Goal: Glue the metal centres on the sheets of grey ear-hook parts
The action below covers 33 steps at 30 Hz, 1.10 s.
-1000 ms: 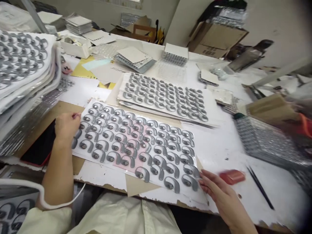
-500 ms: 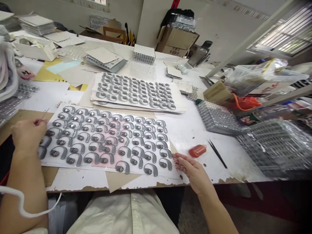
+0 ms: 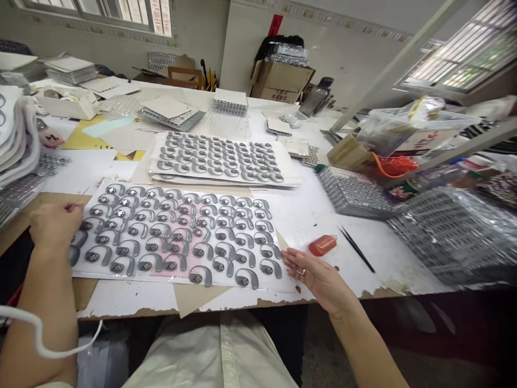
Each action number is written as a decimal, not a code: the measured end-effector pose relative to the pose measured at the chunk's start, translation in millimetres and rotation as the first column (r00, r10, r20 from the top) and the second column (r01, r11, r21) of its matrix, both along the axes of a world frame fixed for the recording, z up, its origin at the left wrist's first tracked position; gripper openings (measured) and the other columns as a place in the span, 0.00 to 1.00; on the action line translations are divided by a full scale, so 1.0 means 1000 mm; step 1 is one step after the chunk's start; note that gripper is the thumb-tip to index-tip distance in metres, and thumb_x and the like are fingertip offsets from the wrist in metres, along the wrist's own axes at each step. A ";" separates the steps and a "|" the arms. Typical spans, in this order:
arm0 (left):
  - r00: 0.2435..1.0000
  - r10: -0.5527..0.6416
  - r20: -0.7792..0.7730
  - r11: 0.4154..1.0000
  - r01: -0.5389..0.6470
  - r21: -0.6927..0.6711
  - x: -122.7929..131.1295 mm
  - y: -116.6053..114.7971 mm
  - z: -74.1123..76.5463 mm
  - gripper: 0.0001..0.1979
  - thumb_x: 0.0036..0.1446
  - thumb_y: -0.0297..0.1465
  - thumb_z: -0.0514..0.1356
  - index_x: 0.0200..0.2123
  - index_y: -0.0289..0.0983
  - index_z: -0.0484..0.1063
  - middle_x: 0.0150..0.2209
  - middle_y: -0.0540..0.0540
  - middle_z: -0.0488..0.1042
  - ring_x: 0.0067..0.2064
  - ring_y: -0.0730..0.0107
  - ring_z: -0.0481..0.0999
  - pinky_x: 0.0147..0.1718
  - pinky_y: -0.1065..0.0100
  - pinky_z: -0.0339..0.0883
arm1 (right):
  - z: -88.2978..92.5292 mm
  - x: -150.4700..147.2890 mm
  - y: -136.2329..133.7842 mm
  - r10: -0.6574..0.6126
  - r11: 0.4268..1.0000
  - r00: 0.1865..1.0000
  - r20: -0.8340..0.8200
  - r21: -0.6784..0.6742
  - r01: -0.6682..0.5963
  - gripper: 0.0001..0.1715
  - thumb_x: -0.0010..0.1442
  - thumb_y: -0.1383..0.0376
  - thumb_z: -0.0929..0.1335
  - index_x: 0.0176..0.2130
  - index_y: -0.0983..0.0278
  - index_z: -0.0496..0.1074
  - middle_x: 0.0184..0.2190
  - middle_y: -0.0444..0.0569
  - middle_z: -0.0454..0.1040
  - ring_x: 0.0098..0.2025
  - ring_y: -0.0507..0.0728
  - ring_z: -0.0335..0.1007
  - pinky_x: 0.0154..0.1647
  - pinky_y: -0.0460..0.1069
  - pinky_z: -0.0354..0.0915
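A white sheet [image 3: 223, 283] is lying flat on the surface [image 3: 307, 202] directly in front of the person, just inside the near edge. Rows of grey hooked pieces [image 3: 208, 276] are covering it, and a pink patch [image 3: 165, 274] is showing near its middle. The left hand [image 3: 54, 226] is staying close beside the left edge, its fingers curled almost together and pinching a thin pinkish thing [image 3: 71, 207], too small to make out. The right hand [image 3: 319, 275] is reaching to the right edge with fingers extended and loosely spread, grasping nothing; a ring [image 3: 304, 272] is showing on one finger, and whether the fingertips are touching the sheet is impossible to tell.

A red bottle-like object [image 3: 323, 245] is lying just beyond the right hand, with slim black tweezers [image 3: 357, 249] lying to its right. Behind the sheet, a stack of sheets [image 3: 288, 167] is bearing similar pieces. A thick pile [image 3: 16, 145] is rising at the far left, plastic-wrapped trays [image 3: 456, 231] are sitting at the right, and a cardboard box [image 3: 283, 78] is standing beyond the surface. A white cord [image 3: 48, 350] is crossing the left forearm.
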<state>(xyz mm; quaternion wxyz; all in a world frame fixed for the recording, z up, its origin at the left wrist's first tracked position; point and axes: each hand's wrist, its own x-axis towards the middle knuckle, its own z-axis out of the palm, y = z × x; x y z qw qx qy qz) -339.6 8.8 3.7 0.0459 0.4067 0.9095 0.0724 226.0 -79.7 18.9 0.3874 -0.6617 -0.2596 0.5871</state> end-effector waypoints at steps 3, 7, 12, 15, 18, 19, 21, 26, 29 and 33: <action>0.995 0.039 -0.094 0.993 -0.049 -0.106 0.008 0.002 0.006 0.27 0.50 0.44 0.51 0.47 0.34 0.74 0.50 0.30 0.71 0.50 0.41 0.71 0.40 0.55 0.69 | 0.003 -0.002 0.001 -0.005 1.000 1.000 -0.012 0.002 0.005 0.21 0.48 0.56 0.74 0.42 0.62 0.75 0.52 0.55 0.73 0.50 0.61 0.71 0.38 0.49 0.73; 0.994 0.032 -0.103 0.996 -0.041 -0.085 0.014 0.003 0.010 0.28 0.50 0.42 0.50 0.48 0.31 0.74 0.50 0.28 0.72 0.51 0.42 0.71 0.40 0.56 0.67 | 0.000 0.004 0.007 0.019 0.999 0.997 -0.077 -0.027 -0.021 0.17 0.51 0.58 0.72 0.40 0.64 0.74 0.52 0.56 0.72 0.45 0.58 0.74 0.35 0.47 0.72; 0.996 0.025 -0.089 0.994 -0.034 -0.103 0.013 0.003 0.008 0.27 0.52 0.42 0.49 0.49 0.33 0.72 0.54 0.30 0.69 0.53 0.44 0.70 0.40 0.58 0.68 | -0.003 0.009 0.009 0.019 0.999 0.989 -0.145 -0.043 -0.025 0.15 0.53 0.60 0.70 0.40 0.65 0.73 0.52 0.57 0.72 0.41 0.55 0.74 0.36 0.47 0.71; 0.996 0.030 -0.088 0.994 -0.039 -0.101 0.013 0.005 0.011 0.27 0.52 0.40 0.51 0.49 0.28 0.71 0.55 0.27 0.67 0.54 0.42 0.69 0.41 0.56 0.68 | -0.004 0.007 0.007 0.006 1.000 0.984 -0.176 -0.014 -0.008 0.13 0.53 0.63 0.70 0.40 0.65 0.72 0.48 0.56 0.74 0.38 0.54 0.74 0.35 0.47 0.70; 0.997 -0.020 -0.079 0.999 0.016 -0.052 0.015 0.004 0.016 0.26 0.52 0.36 0.52 0.48 0.22 0.71 0.53 0.24 0.68 0.54 0.38 0.67 0.43 0.51 0.66 | -0.007 0.006 0.005 0.023 1.000 0.983 -0.183 0.005 -0.022 0.12 0.52 0.66 0.70 0.40 0.64 0.73 0.45 0.55 0.76 0.38 0.54 0.74 0.36 0.47 0.71; 0.996 -0.035 -0.086 0.998 0.031 -0.049 0.016 0.004 0.018 0.25 0.53 0.34 0.52 0.48 0.21 0.71 0.53 0.25 0.68 0.54 0.40 0.68 0.45 0.51 0.65 | -0.009 0.007 0.005 0.020 1.000 0.986 -0.167 0.006 -0.019 0.13 0.52 0.65 0.70 0.40 0.64 0.73 0.45 0.54 0.76 0.38 0.53 0.74 0.36 0.46 0.71; 0.994 -0.062 -0.086 0.997 0.059 -0.039 0.017 0.001 0.018 0.25 0.54 0.35 0.52 0.49 0.23 0.71 0.52 0.28 0.69 0.52 0.45 0.69 0.46 0.54 0.64 | -0.013 0.009 0.006 0.023 1.000 0.991 -0.128 -0.008 -0.024 0.13 0.52 0.64 0.71 0.40 0.63 0.73 0.47 0.53 0.75 0.41 0.54 0.74 0.37 0.46 0.71; 0.994 -0.060 -0.089 0.997 0.064 0.047 0.018 -0.002 0.013 0.24 0.56 0.36 0.51 0.48 0.26 0.73 0.49 0.33 0.73 0.51 0.52 0.70 0.48 0.58 0.63 | -0.013 0.013 0.012 0.038 0.999 0.998 -0.055 -0.034 -0.040 0.15 0.54 0.63 0.69 0.42 0.65 0.73 0.50 0.59 0.73 0.46 0.59 0.74 0.37 0.48 0.74; 0.996 -0.022 -0.091 0.994 0.032 0.108 0.021 -0.001 0.010 0.21 0.56 0.33 0.51 0.46 0.28 0.75 0.47 0.31 0.73 0.50 0.49 0.71 0.48 0.56 0.64 | -0.006 0.011 0.018 0.090 0.994 0.996 -0.008 -0.062 -0.090 0.18 0.52 0.65 0.69 0.45 0.65 0.71 0.52 0.60 0.72 0.46 0.60 0.75 0.36 0.48 0.75; 0.999 -0.003 -0.050 0.989 0.010 0.148 0.022 0.001 0.006 0.19 0.56 0.32 0.51 0.44 0.29 0.76 0.45 0.30 0.74 0.48 0.46 0.72 0.47 0.55 0.65 | -0.004 0.011 0.027 0.100 0.981 0.994 -0.036 -0.166 -0.104 0.23 0.47 0.65 0.71 0.46 0.62 0.71 0.53 0.57 0.72 0.45 0.61 0.75 0.33 0.47 0.77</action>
